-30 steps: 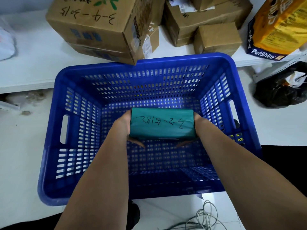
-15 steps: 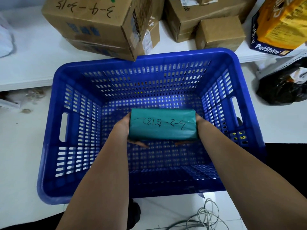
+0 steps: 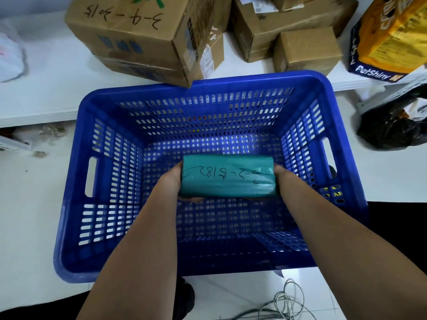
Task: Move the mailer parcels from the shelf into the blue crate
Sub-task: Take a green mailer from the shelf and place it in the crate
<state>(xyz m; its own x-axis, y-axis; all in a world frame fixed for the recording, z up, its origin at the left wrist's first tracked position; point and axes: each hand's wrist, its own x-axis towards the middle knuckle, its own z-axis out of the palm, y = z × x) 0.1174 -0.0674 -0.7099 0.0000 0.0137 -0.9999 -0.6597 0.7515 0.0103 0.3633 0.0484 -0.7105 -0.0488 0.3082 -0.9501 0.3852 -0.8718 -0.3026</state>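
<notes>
The green parcel (image 3: 228,176) sits inside the blue crate (image 3: 69,227), low over the slotted floor and roughly midway between the side walls. The left hand (image 3: 172,179) presses on its left end and the right hand (image 3: 280,179) on its right end, with fingertips curled under the near lower edge. Both hands are gripping the parcel between them; whether it already touches the crate floor cannot be told from this angle.

The main risk looks small but real. The wrapping appears smooth and glossy, and the grip is mostly a squeeze on the two ends, so if one hand lets go before the other the parcel would likely tip and land on an end or slide towards a wall. If the fingers stay under the edge as it settles, they could be pinched against the floor of the crate, or drag the parcel askew when pulled out.

The crate's far rim lies close under the front edge of the shelf (image 3: 46,100), where a big cardboard box (image 3: 138,38) overhangs that edge. Lifting the arms carelessly or nudging the crate could probably knock that box. Loose cable (image 3: 284,303) lies on the floor by the crate's near side, a possible snag for feet.
</notes>
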